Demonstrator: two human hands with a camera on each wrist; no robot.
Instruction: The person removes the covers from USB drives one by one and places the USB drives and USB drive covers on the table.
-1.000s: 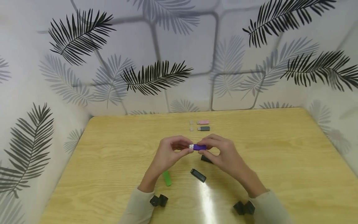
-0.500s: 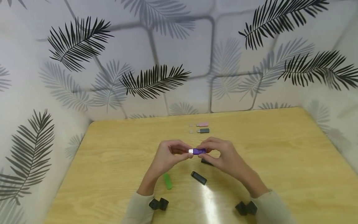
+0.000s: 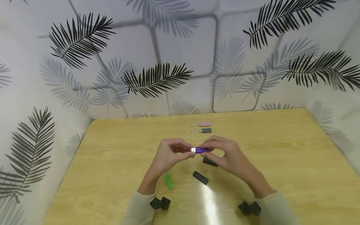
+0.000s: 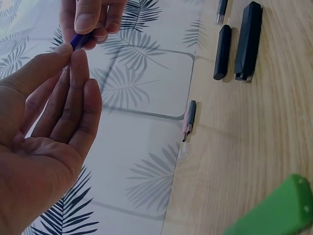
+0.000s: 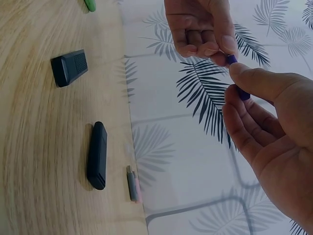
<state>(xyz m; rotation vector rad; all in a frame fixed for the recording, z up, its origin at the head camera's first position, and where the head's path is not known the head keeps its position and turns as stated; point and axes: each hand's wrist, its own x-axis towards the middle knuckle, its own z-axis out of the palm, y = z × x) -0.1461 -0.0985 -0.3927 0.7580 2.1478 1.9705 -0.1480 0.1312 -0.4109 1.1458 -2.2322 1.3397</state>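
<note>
both hands (image 3: 200,153) on purple usb stick (image 3: 201,150), metal plug only overhead

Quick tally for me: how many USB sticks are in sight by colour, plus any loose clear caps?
Purple USB stick, held between left hand and right hand: 1
Green stick: 1
Black sticks: 2
Pink stick: 1
Dark grey stick: 1
Small clear caps: 2
Total: 6 sticks, 2 caps
</note>
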